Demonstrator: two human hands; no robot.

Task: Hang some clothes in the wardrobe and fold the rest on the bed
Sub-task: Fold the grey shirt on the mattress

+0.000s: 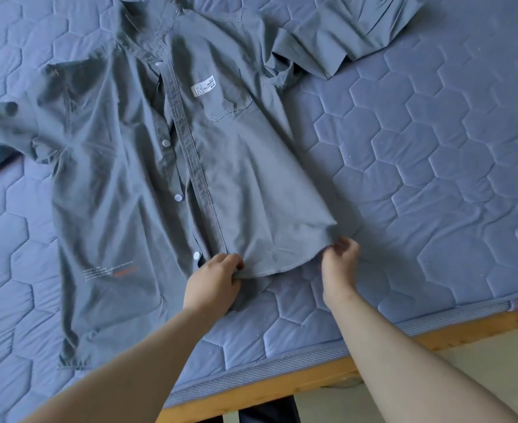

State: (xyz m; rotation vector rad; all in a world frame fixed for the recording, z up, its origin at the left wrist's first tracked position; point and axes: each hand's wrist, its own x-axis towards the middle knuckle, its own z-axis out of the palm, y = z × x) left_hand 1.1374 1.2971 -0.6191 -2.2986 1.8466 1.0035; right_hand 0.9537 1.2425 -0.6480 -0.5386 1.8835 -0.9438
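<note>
— Mattress (434, 148), blue, quilted in hexagons; wooden frame (312, 374) at the near edge. Item on it?
— Shirt (129, 163), grey, short-sleeved, front up, spread on the mattress; collar (141, 35) far, hem (282, 270) near. Unbuttoned: buttons (177, 197) show beside the placket (190, 148).
— Hands?
— Left hand (215, 279): fingers curled, pinching the hem at the foot of the placket. Right hand (340, 257): fingers curled, pinching the same panel's hem at its outer corner.
— Risks?
— One: a pull toward the frame likely drags the whole shirt, not just the panel; nothing pins the collar end. Two: uneven tension between the hands may skew the loose placket off the buttons. Three: far sleeve (343, 35) lies bunched, creases at its armhole; folding now would probably press them in. Four: the other panel's near corner lies toward the mattress edge and could slip over.
</note>
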